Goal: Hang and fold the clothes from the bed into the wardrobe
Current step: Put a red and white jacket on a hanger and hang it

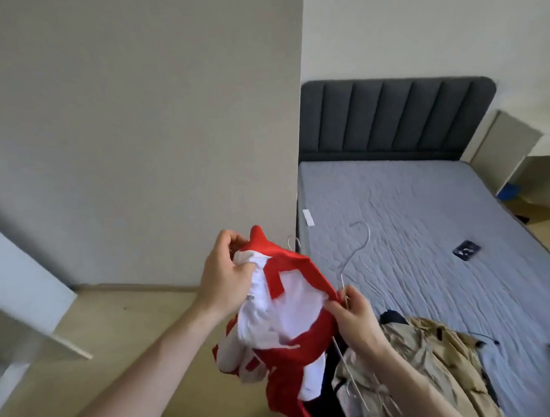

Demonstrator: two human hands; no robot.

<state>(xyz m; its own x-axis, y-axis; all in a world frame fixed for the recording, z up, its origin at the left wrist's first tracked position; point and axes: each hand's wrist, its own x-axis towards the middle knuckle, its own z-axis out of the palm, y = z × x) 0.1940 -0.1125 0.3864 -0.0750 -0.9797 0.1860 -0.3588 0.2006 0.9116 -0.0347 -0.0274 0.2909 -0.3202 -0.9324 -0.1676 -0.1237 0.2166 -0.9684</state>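
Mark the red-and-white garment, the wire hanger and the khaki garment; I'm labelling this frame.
red-and-white garment (290, 305): head view, white middle panel.
wire hanger (360, 236): head view, its hook over the bed.
khaki garment (441, 355): head view, crumpled centre.

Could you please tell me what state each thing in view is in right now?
red and white garment: held up, bunched.
left hand: grips the garment's top.
right hand: pinches the garment and wire hanger.
beige garment: crumpled on the bed.

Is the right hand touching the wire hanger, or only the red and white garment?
Touching. The head view shows the right hand with fingers pinching the wire hanger against the garment.
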